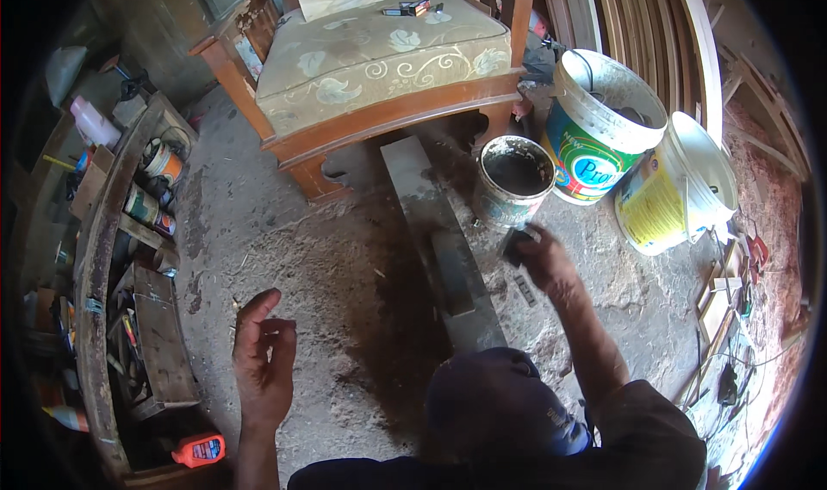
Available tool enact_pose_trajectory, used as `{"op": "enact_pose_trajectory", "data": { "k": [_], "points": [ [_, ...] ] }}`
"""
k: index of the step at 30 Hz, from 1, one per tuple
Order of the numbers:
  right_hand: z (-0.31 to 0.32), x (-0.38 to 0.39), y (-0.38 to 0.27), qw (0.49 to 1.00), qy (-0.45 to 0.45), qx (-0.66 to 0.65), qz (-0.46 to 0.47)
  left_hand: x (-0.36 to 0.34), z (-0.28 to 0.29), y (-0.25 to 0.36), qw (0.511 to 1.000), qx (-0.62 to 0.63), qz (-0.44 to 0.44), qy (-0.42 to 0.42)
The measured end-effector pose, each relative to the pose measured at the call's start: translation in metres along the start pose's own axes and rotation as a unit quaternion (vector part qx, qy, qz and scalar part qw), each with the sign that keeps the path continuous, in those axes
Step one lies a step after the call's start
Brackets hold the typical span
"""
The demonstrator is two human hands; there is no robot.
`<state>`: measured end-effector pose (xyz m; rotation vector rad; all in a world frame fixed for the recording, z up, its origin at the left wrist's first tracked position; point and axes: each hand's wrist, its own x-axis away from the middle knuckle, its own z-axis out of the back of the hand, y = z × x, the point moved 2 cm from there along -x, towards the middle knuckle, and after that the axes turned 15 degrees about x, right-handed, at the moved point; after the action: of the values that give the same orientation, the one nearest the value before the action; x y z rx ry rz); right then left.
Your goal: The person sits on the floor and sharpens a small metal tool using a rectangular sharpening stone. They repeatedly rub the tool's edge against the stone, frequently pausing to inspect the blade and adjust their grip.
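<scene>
My right hand (549,262) is closed on a small dark block (518,247), just in front of an open paint bucket (515,199) with dark contents. The block is blurred and partly covered by my fingers, so its kind is unclear. To the left of this hand, a flat grey rectangular slab (451,275) lies on a long, wet-stained plank (401,158). A small slotted metal piece (525,291) rests on the floor under my right wrist. My left hand (263,352) hovers over the floor left of the plank, holding nothing, with its fingers loosely bent and apart.
A wooden-framed seat with a patterned cushion (379,77) stands ahead, above the plank's far end. Two larger buckets, one green (594,145) and one yellow (663,206), are at right. A cluttered shelf (103,318) runs along the left, an orange-red bottle (199,450) beside it.
</scene>
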<state>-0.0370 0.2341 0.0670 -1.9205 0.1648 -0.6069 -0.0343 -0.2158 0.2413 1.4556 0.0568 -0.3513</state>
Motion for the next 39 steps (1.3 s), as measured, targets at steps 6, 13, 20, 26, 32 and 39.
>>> {"op": "enact_pose_trajectory", "data": {
  "k": [6, 13, 20, 26, 32, 39],
  "points": [
    [-0.016, -0.123, -0.095, 0.996, -0.089, -0.016, -0.018, 0.019, -0.034, 0.041, 0.994, -0.061, 0.01, -0.085],
    [0.073, -0.285, -0.071, 0.595, -0.045, 0.784, 0.171, 0.029, -0.074, 0.056, 0.977, -0.121, 0.053, -0.169],
    [0.049, -0.28, -0.051, 0.527, 0.003, 0.847, 0.068, 0.034, -0.071, 0.042, 0.969, -0.171, 0.056, -0.172],
    [-0.028, -0.149, -0.073, 0.974, -0.098, 0.205, 0.012, 0.056, -0.043, 0.022, 0.948, -0.269, 0.064, -0.155],
    [-0.044, -0.031, 0.006, 0.961, -0.157, 0.227, 0.015, 0.041, -0.04, 0.012, 0.94, -0.282, 0.029, -0.188],
    [-0.066, 0.003, 0.094, 0.626, -0.124, 0.658, 0.399, 0.056, -0.028, 0.019, 0.934, -0.287, 0.025, -0.209]
  ]
}}
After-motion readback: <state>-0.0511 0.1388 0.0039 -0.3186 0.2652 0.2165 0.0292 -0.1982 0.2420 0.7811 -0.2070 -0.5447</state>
